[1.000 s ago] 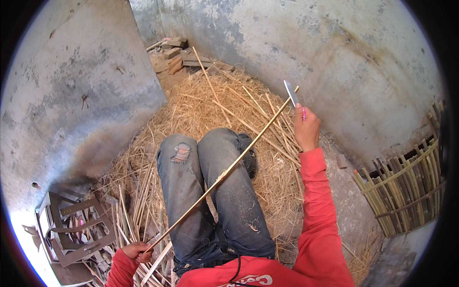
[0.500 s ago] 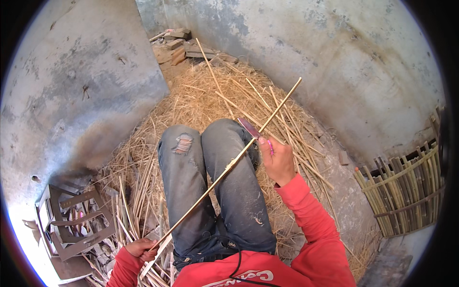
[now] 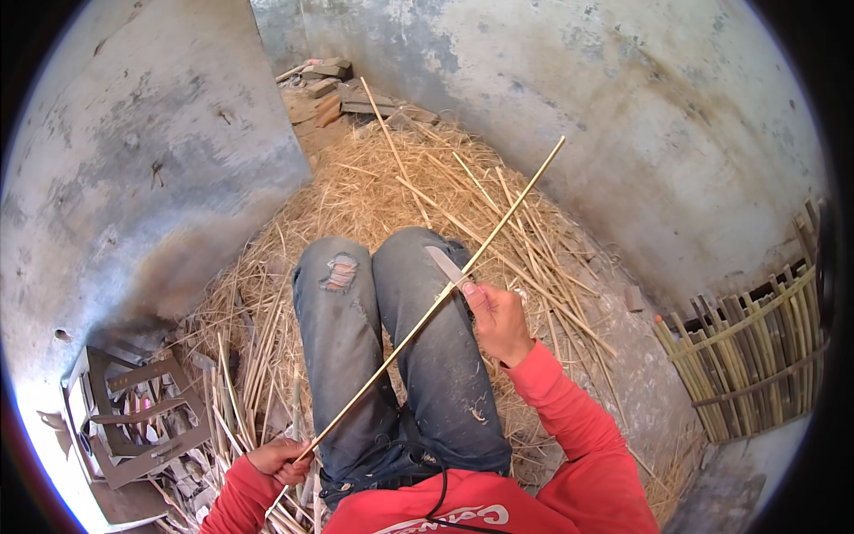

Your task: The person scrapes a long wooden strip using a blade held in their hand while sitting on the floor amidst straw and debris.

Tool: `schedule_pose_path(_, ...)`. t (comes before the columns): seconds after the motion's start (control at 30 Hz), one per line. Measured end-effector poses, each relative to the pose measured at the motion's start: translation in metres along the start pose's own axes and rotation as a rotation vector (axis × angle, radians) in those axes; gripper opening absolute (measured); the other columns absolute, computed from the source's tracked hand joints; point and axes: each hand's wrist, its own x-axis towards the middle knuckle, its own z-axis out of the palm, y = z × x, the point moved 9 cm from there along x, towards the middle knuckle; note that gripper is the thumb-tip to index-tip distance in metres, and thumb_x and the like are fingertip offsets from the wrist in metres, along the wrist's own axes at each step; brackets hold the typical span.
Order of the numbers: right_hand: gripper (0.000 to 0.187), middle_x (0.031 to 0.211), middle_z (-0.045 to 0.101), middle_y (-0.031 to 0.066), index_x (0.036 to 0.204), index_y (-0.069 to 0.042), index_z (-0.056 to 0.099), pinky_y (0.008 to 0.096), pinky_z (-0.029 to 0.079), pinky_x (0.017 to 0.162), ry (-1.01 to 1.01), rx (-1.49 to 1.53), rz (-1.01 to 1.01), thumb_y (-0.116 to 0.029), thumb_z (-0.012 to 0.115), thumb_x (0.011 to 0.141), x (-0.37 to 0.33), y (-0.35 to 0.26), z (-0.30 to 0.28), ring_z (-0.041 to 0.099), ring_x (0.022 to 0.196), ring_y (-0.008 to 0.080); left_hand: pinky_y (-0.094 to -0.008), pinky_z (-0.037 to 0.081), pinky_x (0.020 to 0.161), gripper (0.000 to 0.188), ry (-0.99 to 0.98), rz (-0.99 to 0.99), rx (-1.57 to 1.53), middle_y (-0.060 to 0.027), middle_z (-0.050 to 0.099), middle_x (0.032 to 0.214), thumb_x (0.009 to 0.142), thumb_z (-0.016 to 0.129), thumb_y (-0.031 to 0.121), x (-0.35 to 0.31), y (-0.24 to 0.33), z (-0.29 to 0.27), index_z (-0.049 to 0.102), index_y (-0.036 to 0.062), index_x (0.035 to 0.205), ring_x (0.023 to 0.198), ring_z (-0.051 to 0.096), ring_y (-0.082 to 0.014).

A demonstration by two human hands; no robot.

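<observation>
the left hand (image 3: 277,460), low in the frame left of centre, has its fingers pinched around the lower end of a long, thin, yellowish strip (image 3: 400,347). the strip runs on a slant from that hand, up across both legs of the worn grey-blue jeans (image 3: 445,383), to its free end in the upper right part of the frame. the right hand (image 3: 500,325), just right of centre, is curled around a small knife (image 3: 443,263), its thumb up by the base of the blade. the blade points toward the upper left and crosses the strip near the right knee; whether the edge bites into it, i cannot tell. red sleeves (image 3: 569,409) cover both forearms.

beyond the knees, at upper centre, spreads a heap of pale shavings (image 3: 374,187) with loose strips lying on it. bricks (image 3: 325,80) are piled at upper left, a brown frame (image 3: 178,436) stands at lower left, and a slatted basket (image 3: 747,365) is at the right edge.
</observation>
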Motion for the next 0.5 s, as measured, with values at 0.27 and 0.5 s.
schedule_pose_path(0.27,0.057,0.051,0.041,-0.0015,0.063,-0.006,0.053,0.0305,0.027,0.041,-0.335,0.514,0.363,-0.043,0.056,0.106,-0.005,0.029,0.027,0.035,0.043,0.0100,-0.0225,0.019,0.043,0.051,-0.041,-0.039,-0.015,0.0074,0.029,0.059,0.112,0.040,0.043,0.000,-0.006,0.002,0.045,0.0094,0.073,0.048,0.025,-0.0045)
schedule_pose_path(0.5,0.050,0.053,0.036,-0.0076,0.065,-0.013,0.049,0.0209,0.022,0.039,-0.254,0.751,0.444,-0.042,0.058,0.105,0.005,0.033,0.006,0.032,0.041,0.0038,-0.0246,0.019,0.043,0.052,0.029,0.033,0.038,0.0068,0.030,0.058,0.111,0.042,0.043,0.002,0.009,0.003,0.045,0.0096,0.071,0.047,0.024,-0.0056)
